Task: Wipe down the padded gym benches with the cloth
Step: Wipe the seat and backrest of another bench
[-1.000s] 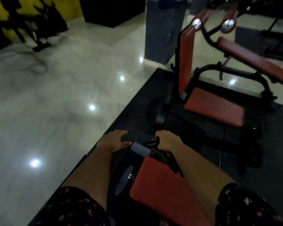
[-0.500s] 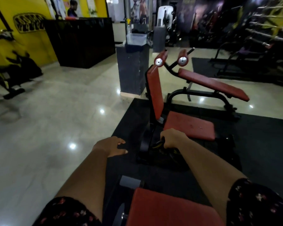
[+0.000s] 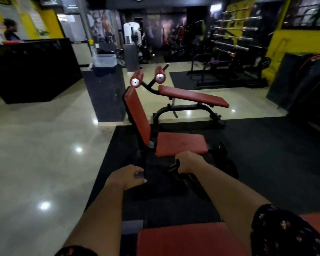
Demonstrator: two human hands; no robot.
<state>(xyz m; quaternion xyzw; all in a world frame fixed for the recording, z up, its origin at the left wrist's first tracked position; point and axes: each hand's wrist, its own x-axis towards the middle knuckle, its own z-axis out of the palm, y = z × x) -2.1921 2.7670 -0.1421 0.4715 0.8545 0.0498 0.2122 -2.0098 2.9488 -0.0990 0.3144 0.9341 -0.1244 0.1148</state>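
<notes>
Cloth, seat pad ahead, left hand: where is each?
cloth [image 3: 172,168], head view, on its yellow-edged fold.
seat pad [image 3: 181,145], head view, middle of its red top.
left hand [image 3: 127,177], head view, back of the hand.

left grip [image 3: 127,177]: fingers loose, palm down | right grip [image 3: 187,162]: curled round cloth [image 3: 172,168] | arms outstretched

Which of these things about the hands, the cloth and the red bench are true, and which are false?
1. The right hand grips a dark cloth. True.
2. The left hand holds a spray bottle. False: it holds nothing, and its fingers are relaxed.
3. The seat pad ahead is red. True.
4. The cloth lies spread on that seat pad. False: it is bunched in the right hand.
</notes>
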